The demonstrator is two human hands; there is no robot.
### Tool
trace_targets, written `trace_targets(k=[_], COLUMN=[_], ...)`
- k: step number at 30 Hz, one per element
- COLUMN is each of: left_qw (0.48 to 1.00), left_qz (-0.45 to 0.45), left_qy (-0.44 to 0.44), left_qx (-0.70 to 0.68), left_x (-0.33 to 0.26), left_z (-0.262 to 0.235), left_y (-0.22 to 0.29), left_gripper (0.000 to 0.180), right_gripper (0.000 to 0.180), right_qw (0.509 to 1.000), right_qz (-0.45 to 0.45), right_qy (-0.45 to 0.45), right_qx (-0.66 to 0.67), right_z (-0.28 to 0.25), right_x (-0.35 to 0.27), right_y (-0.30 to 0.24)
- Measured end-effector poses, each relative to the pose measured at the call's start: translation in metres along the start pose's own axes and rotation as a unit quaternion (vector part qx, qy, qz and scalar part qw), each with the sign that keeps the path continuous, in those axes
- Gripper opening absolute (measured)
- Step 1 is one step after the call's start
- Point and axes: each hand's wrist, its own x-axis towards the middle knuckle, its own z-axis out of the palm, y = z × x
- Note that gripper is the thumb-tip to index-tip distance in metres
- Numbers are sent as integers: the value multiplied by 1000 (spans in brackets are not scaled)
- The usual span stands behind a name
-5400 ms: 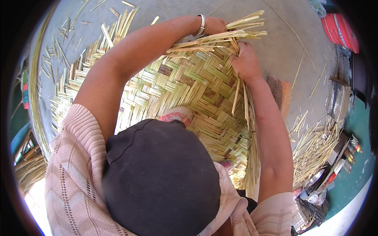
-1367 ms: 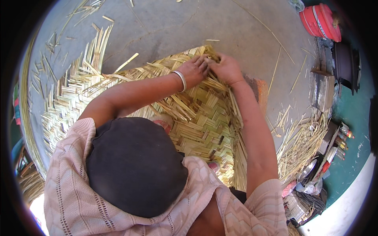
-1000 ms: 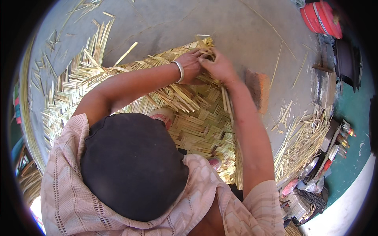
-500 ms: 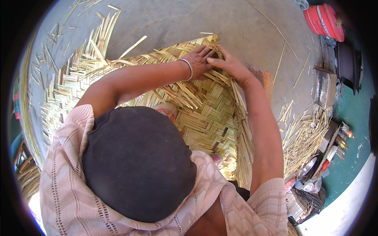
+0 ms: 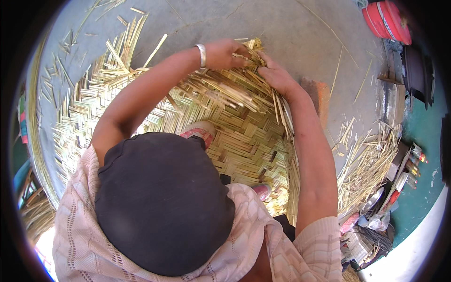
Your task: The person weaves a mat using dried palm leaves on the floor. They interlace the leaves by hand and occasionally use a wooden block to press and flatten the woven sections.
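A large woven mat [image 5: 251,141] of flat, pale yellow-green split strips spreads below me, its far and right edges folded up. At the far corner, my right hand [image 5: 278,77] grips the folded edge, thumb on the near side. My left hand [image 5: 228,54], with a silver bangle [image 5: 202,55] on its wrist, is just left of it. Its fingers, slightly blurred, curl onto the strips at that same corner. A bundle of loose strip ends [image 5: 221,88] lies along the fold under my left wrist. Shoes [image 5: 202,130] in pink and white show on the mat.
Unwoven strips [image 5: 123,49] stick out at the mat's far left. A brick [image 5: 321,101] stands beside my right forearm. Cut strips [image 5: 371,162] are heaped on the right, near assorted household items. A red round container [image 5: 386,22] is at the far right. Scraps litter the grey floor [image 5: 282,23].
My left hand has lifted off the fold and shifted left, away from my right hand. The loose strips under it have moved. My right hand stays at the corner.
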Motion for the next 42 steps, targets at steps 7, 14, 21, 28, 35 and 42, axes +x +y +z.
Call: trace_targets(k=[7,14,21,28,35,42], left_qw=[954,838,843,844,872,897], left_qz=[74,110,134,128,133,125], left_qy=[-92,0,74,84,80,138], left_qx=[277,534,515,513,464,400], left_x=[-43,-30,-5,4,-3,-6], left_z=[15,60,77,81,70,64], left_y=[18,14,9,4,12,13], left_gripper=[101,66,30,19,22,32], right_gripper=[66,66,69,66,64,62], right_qw=[999,1000,999,999,997,998], right_qz=[-50,-25,-16,-30,-33,-21], right_qy=[-8,-4,-20,-15,-44,-43], right_qx=[18,10,20,30,49,44], right_z=[5,-2,-7,-10,-19,-17], right_x=[9,9,9,6,6,6], right_y=[11,11,9,7,7,1])
